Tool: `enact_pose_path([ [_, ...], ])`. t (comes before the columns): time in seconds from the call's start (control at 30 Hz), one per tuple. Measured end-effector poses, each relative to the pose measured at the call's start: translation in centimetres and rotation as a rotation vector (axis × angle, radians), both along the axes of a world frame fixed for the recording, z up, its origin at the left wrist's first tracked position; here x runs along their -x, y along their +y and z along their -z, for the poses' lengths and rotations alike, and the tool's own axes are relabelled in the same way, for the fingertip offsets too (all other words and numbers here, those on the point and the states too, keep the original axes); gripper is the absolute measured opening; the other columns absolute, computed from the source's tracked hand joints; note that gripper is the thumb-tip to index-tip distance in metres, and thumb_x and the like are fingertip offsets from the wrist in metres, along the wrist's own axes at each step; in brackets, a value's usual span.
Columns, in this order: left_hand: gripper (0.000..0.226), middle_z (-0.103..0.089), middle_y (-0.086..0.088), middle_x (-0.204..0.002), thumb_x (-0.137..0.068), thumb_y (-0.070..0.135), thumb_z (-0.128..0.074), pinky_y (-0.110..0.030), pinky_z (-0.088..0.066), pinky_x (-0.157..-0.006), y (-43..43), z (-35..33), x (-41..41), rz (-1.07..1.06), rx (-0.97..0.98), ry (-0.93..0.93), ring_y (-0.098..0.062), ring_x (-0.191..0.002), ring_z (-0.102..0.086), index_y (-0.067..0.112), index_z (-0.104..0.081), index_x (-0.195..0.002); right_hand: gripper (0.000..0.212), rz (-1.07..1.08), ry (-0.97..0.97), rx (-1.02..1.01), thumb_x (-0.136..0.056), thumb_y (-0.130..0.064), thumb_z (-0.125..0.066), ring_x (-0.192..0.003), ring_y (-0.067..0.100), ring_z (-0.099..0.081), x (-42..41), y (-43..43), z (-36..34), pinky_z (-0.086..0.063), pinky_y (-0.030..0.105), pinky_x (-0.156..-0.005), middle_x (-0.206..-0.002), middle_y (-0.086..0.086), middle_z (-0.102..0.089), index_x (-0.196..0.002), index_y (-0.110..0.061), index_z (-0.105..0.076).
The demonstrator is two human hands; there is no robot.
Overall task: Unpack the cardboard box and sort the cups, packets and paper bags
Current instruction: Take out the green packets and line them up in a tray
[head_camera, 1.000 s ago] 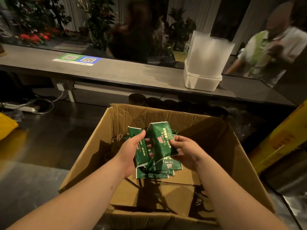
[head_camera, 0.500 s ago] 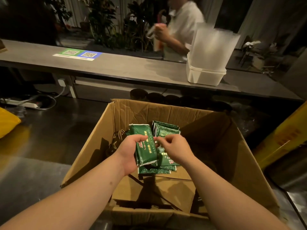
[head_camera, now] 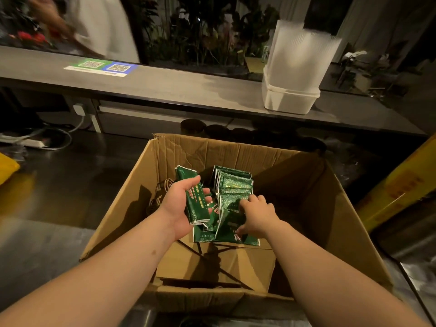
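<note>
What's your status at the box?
Left grip holds packets. Right grip on pile in box, hold unclear. Bags underneath, nothing blocking.

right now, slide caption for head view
Left hand grips green printed packets; right hand grabs more inside brown cardboard box

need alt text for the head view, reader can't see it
Inside an open cardboard box, a person's left hand grips green packets while the right hand takes hold of another packet from the pile lying on brown paper bags.
</note>
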State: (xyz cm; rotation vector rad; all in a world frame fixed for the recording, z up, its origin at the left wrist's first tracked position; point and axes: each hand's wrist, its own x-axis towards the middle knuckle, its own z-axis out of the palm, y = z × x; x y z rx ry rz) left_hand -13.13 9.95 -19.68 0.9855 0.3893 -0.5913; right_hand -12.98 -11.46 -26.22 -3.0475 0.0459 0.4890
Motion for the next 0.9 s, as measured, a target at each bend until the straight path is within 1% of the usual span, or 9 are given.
enact_pose_path([
  [0.1,0.040,-0.063,-0.012,-0.099,-0.100,0.036,-0.057,-0.049,-0.051,-0.098,0.0,-0.2,0.2,-0.020,-0.004,-0.004,-0.027,-0.092,-0.062,0.001,-0.064,-0.118,0.023,0.118,0.037,-0.285,-0.092,-0.016,-0.069,-0.112,0.026,-0.060,0.3,-0.6,-0.1,-0.051,0.046,-0.099,-0.111,0.001,-0.063,-0.113,-0.020,-0.061],
  [0.23,0.049,-0.060,-0.013,-0.103,-0.101,0.042,-0.054,-0.046,-0.056,-0.082,0.0,-0.4,0.4,-0.040,0.003,0.006,-0.027,-0.092,-0.062,0.001,-0.061,-0.127,0.021,0.429,-0.026,-0.909,-0.094,-0.005,-0.067,-0.098,0.019,-0.070,0.5,-2.1,-2.8,-0.058,0.030,-0.076,-0.110,0.006,-0.071,-0.114,-0.012,-0.064],
  [0.33,0.048,-0.066,-0.014,-0.097,-0.099,0.048,-0.057,-0.049,-0.057,-0.088,-0.1,-0.7,0.5,0.012,0.025,-0.008,-0.032,-0.093,-0.065,0.003,-0.065,-0.115,0.011,0.613,0.005,-1.553,-0.092,0.002,-0.063,-0.095,0.028,-0.074,0.4,-2.6,-5.4,-0.061,0.041,-0.082,-0.113,0.019,-0.072,-0.102,-0.001,-0.058],
  [0.4,0.052,-0.074,-0.020,-0.105,-0.097,0.051,-0.058,-0.057,-0.050,-0.102,-0.1,-0.8,0.6,0.085,0.067,-0.026,-0.040,-0.103,-0.069,0.003,-0.067,-0.114,0.020,0.566,0.084,-1.755,-0.087,0.001,-0.064,-0.101,0.035,-0.073,0.3,-1.7,-6.2,-0.059,0.049,-0.092,-0.114,0.025,-0.071,-0.103,-0.006,-0.055],
  [0.47,0.058,-0.068,-0.024,-0.128,-0.094,0.052,-0.060,-0.061,-0.041,-0.111,0.0,-0.7,0.7,0.164,0.122,-0.047,-0.045,-0.121,-0.063,0.005,-0.066,-0.128,0.020,0.475,0.095,-1.732,-0.088,0.004,-0.065,-0.101,0.039,-0.072,0.5,0.4,-6.1,-0.058,0.050,-0.091,-0.111,0.028,-0.071,-0.101,-0.005,-0.054],
  [0.57,0.054,-0.064,-0.027,-0.132,-0.091,0.041,-0.065,-0.061,-0.039,-0.114,0.2,-0.3,0.8,0.202,0.104,-0.054,-0.047,-0.126,-0.058,0.006,-0.066,-0.131,0.022,0.379,-0.046,-1.471,-0.085,0.001,-0.076,-0.084,0.029,-0.074,0.7,3.4,-5.1,-0.060,0.033,-0.068,-0.092,0.017,-0.073,-0.098,0.001,-0.058],
  [0.7,0.036,-0.070,-0.025,-0.118,-0.098,0.020,-0.055,-0.062,-0.044,-0.109,0.4,-0.1,0.7,0.195,-0.042,-0.051,-0.044,-0.110,-0.067,0.006,-0.066,-0.129,0.043,0.141,-0.240,-0.922,-0.074,-0.038,-0.088,-0.087,0.020,-0.071,0.4,4.3,-4.2,-0.062,0.040,-0.075,-0.096,0.001,-0.073,-0.105,-0.016,-0.068],
  [0.8,0.038,-0.069,-0.025,-0.121,-0.096,0.009,-0.045,-0.062,-0.044,-0.109,0.3,-0.1,0.4,0.162,-0.046,-0.050,-0.044,-0.117,-0.064,0.003,-0.064,-0.128,0.045,0.180,-0.324,-0.812,-0.083,-0.051,-0.077,-0.079,0.013,-0.064,0.3,3.5,-4.4,-0.057,0.034,-0.071,-0.092,-0.007,-0.068,-0.112,-0.020,-0.063],
  [0.9,0.042,-0.066,-0.027,-0.129,-0.090,0.006,-0.041,-0.061,-0.044,-0.109,0.2,-0.3,0.4,0.147,0.027,-0.058,-0.042,-0.123,-0.062,0.001,-0.072,-0.118,0.028,0.304,-0.358,-0.655,-0.101,-0.038,-0.060,-0.086,0.016,-0.064,-0.5,0.9,-3.4,-0.055,0.035,-0.077,-0.103,-0.003,-0.069,-0.121,-0.018,-0.062],
])
